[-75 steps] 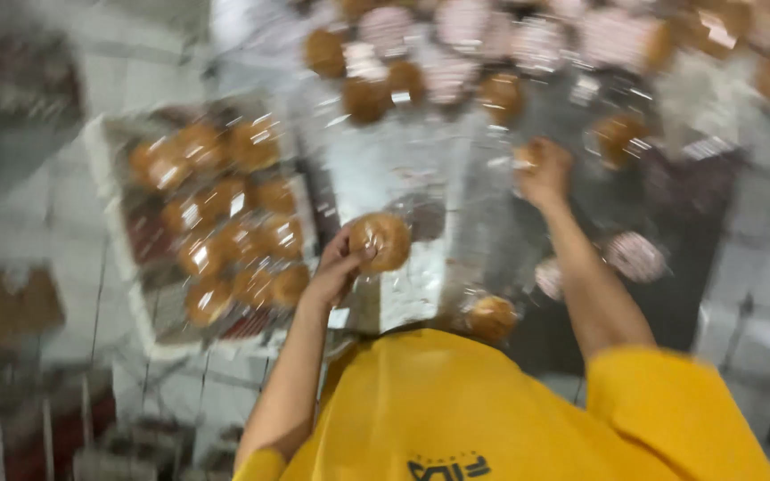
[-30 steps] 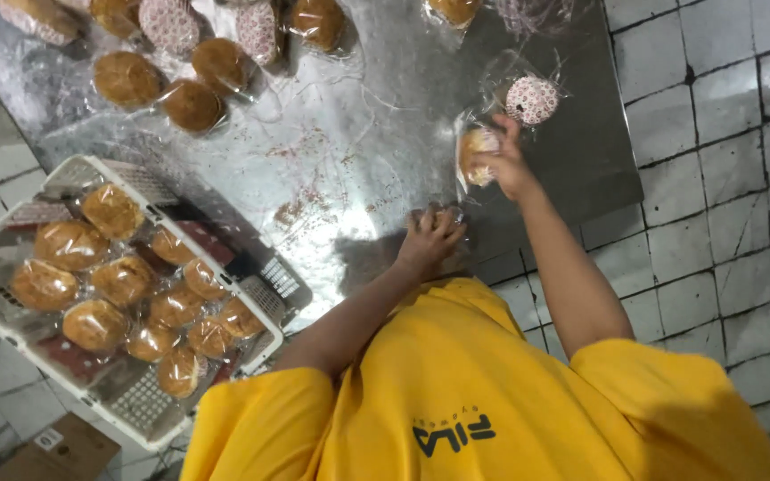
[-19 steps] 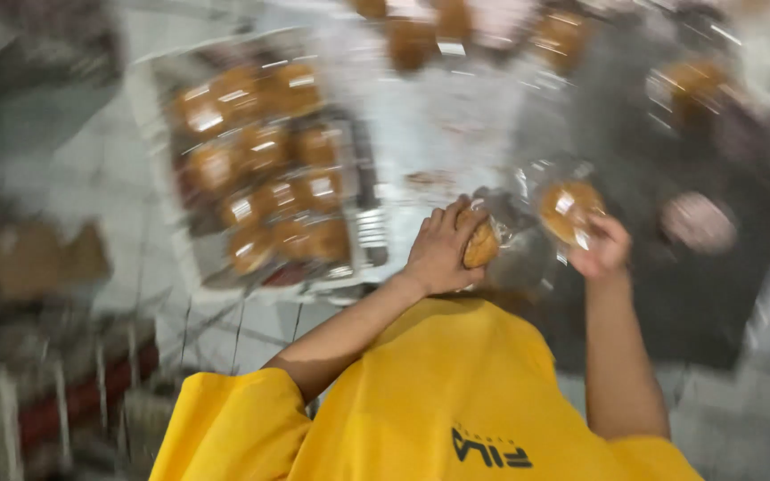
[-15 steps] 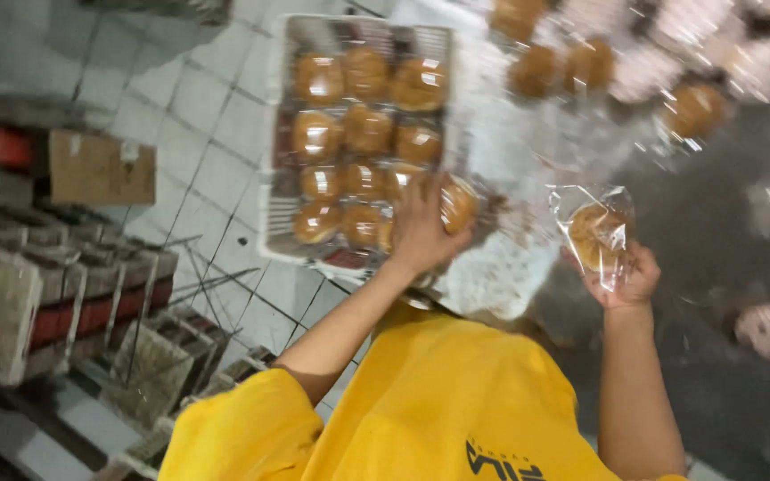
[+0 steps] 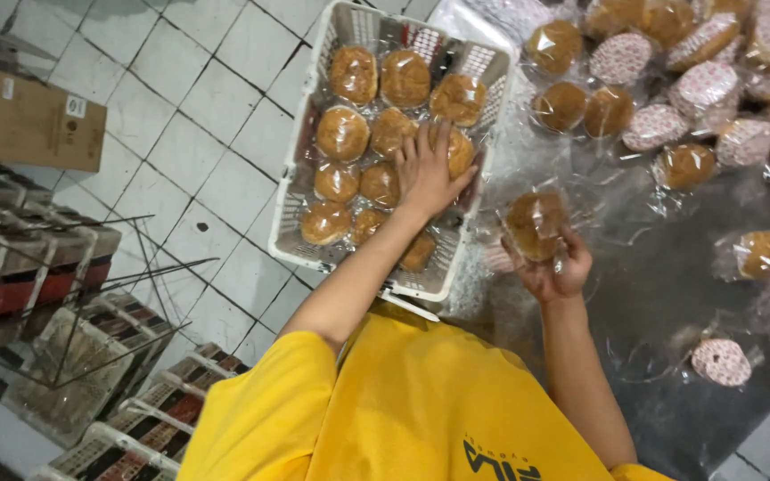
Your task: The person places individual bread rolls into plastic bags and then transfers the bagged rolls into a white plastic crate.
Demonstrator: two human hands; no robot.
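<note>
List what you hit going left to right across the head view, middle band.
Cardboard box → tiled floor → white crate of wrapped buns → left hand on the buns → right hand holding a wrapped bun → lone wrapped bun on the metal table.

steel table (image 5: 670, 267) w/ wrapped buns (image 5: 581, 107); white crate (image 5: 305, 151) beside.

Surroundings of the packing table

A brown cardboard box (image 5: 33, 120) is seen at far left on the white tiled floor (image 5: 193, 116). Stacked empty crates (image 5: 91, 383) and a dark wire rack (image 5: 100, 294) are placed near left. Loose wrapped buns (image 5: 581, 107) and pink-patterned wrapped cakes (image 5: 719, 361) are spread over the metal table (image 5: 670, 276) at right.
</note>
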